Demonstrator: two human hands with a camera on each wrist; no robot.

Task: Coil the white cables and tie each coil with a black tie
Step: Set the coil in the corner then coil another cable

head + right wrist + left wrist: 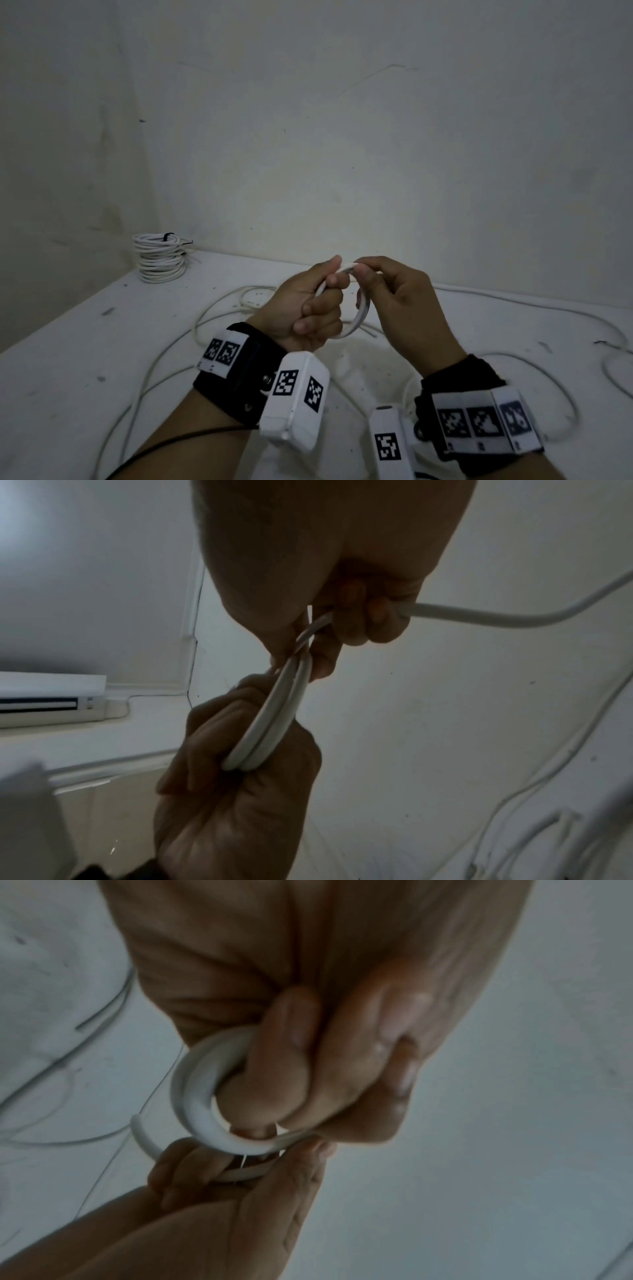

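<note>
Both hands are raised over the white table [85,342] and share one small coil of white cable [360,317]. My left hand [325,291] grips the coil, fingers curled through its two loops [202,1096]. My right hand [363,274] pinches the cable at the top of the coil between thumb and forefinger. In the right wrist view the cable's free length [479,615] trails off to the right from that pinch, and the two loops [274,718] run side by side down into the left hand [240,791]. No black tie is on this coil.
A stack of finished white coils [159,257] with a black tie [168,236] stands in the far left corner against the wall. Loose white cable [219,308] sprawls in wide loops over the table, also to the right [548,305]. An air conditioner [51,699] shows on the wall.
</note>
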